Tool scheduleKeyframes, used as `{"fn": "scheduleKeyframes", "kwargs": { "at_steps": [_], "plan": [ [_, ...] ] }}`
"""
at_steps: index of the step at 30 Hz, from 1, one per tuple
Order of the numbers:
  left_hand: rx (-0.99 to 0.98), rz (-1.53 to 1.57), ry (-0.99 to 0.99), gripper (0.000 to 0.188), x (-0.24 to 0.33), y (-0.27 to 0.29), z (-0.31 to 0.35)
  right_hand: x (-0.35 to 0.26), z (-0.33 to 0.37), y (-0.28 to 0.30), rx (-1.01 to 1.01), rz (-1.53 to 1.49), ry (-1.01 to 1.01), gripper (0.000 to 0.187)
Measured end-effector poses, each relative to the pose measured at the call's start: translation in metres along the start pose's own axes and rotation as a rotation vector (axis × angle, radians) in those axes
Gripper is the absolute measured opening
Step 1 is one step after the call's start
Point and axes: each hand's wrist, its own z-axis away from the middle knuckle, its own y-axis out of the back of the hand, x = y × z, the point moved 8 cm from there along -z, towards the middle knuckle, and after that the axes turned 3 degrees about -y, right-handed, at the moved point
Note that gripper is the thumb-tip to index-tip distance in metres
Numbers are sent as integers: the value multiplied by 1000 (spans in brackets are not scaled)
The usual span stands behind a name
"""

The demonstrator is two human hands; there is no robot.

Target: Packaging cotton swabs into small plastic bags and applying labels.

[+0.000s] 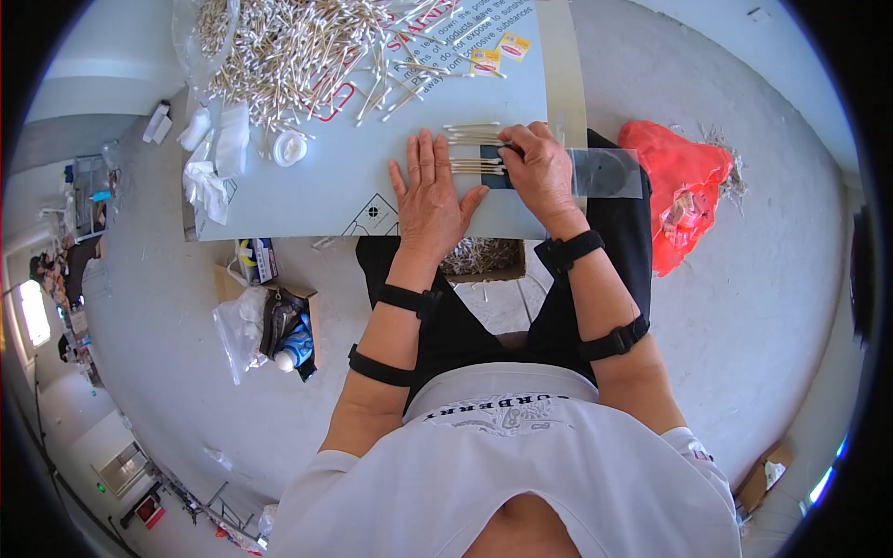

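My left hand (430, 197) lies flat on the board, fingers stretched forward and thumb out to the right. Beside its fingers is a small row of cotton swabs (474, 167), lying side by side and pointing left to right. My right hand (541, 172) is at the right ends of these swabs, its thumb and fingers pinched together. What sits inside the pinch is hidden. Under the swab ends is a dark card (493, 180). A clear plastic sleeve (609, 174) sticks out past the board's right edge, beside my right hand.
A big heap of loose cotton swabs (288, 56) covers the back left of the printed board (326, 205). Nearby are a small white round tub (289, 149), white wrappers (206, 186) and yellow labels (485, 63). On the floor lie a red plastic bag (670, 186) and an open box (312, 321).
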Motion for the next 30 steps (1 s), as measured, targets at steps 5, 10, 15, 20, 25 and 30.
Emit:
{"fn": "scheduleKeyframes", "kwargs": {
  "at_steps": [5, 10, 15, 20, 25, 30],
  "plan": [
    [11, 25, -7, 89, 0, 3, 0, -2, 0, 2, 40, -28, -6, 21],
    [319, 128, 15, 62, -25, 30, -10, -5, -9, 4, 54, -27, -15, 25],
    [456, 47, 125, 46, -64, 56, -42, -9, -18, -7, 33, 61, 90, 14],
    [441, 15, 125, 33, -69, 57, -67, -9, -16, -12, 9, 40, 89, 7],
    [389, 0, 159, 22, -61, 44, -72, -8, -17, -9, -15, -7, 79, 5],
    [449, 104, 9, 20, -44, 43, -74, -6, -17, -10, -38, -14, 54, 6]
  ]
}}
